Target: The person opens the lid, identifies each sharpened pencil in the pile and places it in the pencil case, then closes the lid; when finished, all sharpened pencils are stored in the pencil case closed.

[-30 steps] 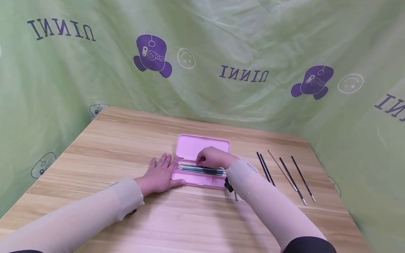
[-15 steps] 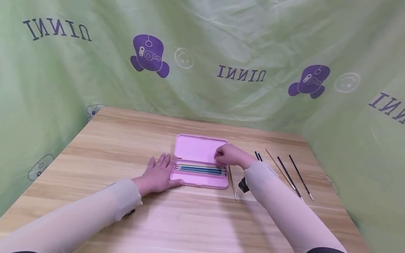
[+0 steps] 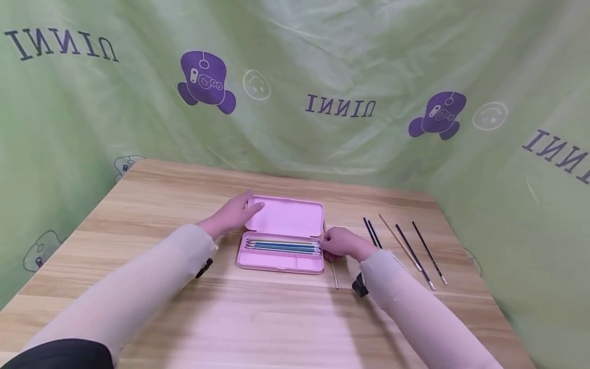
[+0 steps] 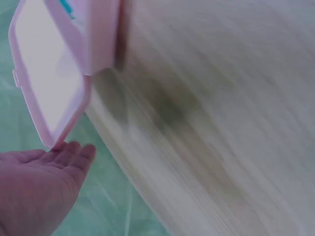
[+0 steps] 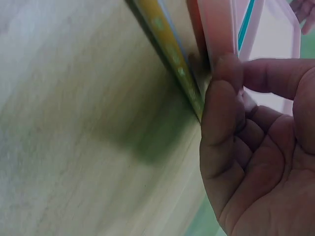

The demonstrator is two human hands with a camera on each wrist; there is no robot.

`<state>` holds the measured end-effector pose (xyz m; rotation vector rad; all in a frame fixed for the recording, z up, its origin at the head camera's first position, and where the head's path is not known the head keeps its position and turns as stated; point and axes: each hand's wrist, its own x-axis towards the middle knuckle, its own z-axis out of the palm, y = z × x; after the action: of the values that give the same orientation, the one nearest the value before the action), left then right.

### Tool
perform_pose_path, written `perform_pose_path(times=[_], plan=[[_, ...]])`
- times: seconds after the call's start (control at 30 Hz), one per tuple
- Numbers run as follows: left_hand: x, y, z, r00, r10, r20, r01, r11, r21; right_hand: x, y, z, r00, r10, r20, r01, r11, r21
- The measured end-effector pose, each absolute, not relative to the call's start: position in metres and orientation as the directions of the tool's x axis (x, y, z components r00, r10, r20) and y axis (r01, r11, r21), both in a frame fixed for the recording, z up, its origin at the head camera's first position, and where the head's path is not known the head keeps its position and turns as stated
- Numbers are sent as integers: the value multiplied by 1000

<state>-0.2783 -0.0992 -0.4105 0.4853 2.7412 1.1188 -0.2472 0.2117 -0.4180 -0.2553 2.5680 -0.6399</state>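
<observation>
A pink pencil case (image 3: 269, 262) lies open on the wooden table, its lid (image 3: 288, 218) tipped back. Several pencils (image 3: 282, 246), mostly blue-green, fill its long compartment. My left hand (image 3: 232, 212) is at the lid's left edge; in the left wrist view its extended fingers touch a lid corner. At the case's right end is my right hand (image 3: 343, 243). In the right wrist view its thumb and curled index finger pinch the end wall (image 5: 222, 34). A yellow pencil (image 5: 170, 54) lies on the table beside that end, partly under the right hand in the head view.
Right of the case lie several dark pencils (image 3: 414, 256) and a light wooden one (image 3: 400, 242), roughly side by side. A green printed curtain (image 3: 276, 143) hangs behind the table's far edge and at both sides.
My left hand has gone from lying flat at the case's left side up to the lid. The right hand has left the pencils and moved to the case's right end.
</observation>
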Motion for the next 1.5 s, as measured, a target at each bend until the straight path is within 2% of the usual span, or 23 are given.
perform_pose_path(times=[0.27,0.47,0.6,0.73,0.87,1.07,1.2,1.5], plan=[[-268,-106,-405,-947,303,103,289,674,679,-247,196,-418,-898,-230,-375,-43,894,-447],[-248,-110,-405,-941,254,223,336,635,696,-249,191,-423,-913,-211,-349,-24,882,-471],[-236,-112,-408,-927,274,258,376,637,673,-249,190,-424,-915,-225,-334,-41,878,-477],[-226,-116,-413,-909,329,256,415,646,641,-247,196,-413,-906,-282,-317,-121,889,-442],[-218,-121,-420,-878,393,274,475,641,603,-244,201,-394,-881,-403,-247,-286,871,-400],[-213,-125,-432,-838,464,286,539,626,563,-241,197,-391,-809,-566,-159,-482,794,-372],[-215,-124,-438,-811,517,273,578,641,504,-239,192,-399,-782,-604,-153,-531,774,-344],[-217,-118,-448,-777,567,272,627,663,409,-238,185,-404,-781,-606,-150,-557,785,-272]])
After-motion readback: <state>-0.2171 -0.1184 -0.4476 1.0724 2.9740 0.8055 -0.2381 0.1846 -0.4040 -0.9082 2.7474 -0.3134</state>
